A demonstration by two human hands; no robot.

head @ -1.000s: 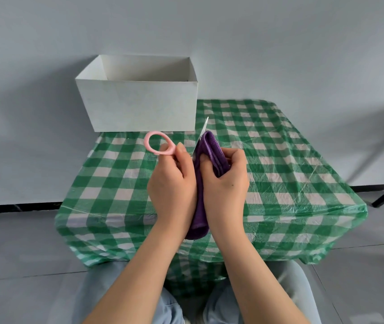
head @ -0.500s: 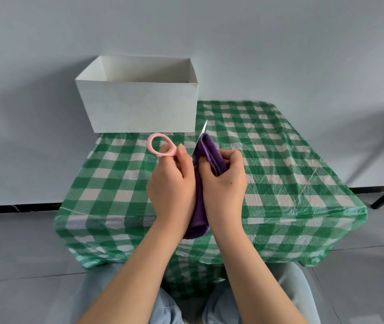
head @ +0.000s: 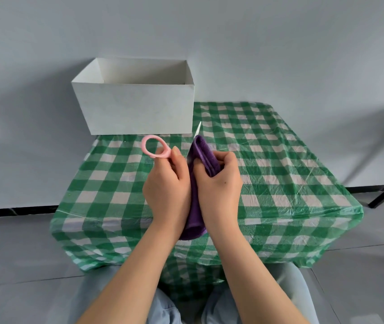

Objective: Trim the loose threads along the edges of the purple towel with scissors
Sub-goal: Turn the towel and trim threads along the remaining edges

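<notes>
Head-camera view: a person's left hand [head: 166, 190] grips pink-handled scissors [head: 154, 147], blade tip up beside the purple towel [head: 204, 157]; the right hand [head: 220, 183] clutches that bunched towel above a green-checked table [head: 279, 164], a white box [head: 135, 108] behind.

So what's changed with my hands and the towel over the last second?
Very little. The left hand keeps gripping the pink scissors, the right hand keeps holding the bunched purple towel, and the blade stays against the towel's top edge. The white box hasn't moved.
</notes>
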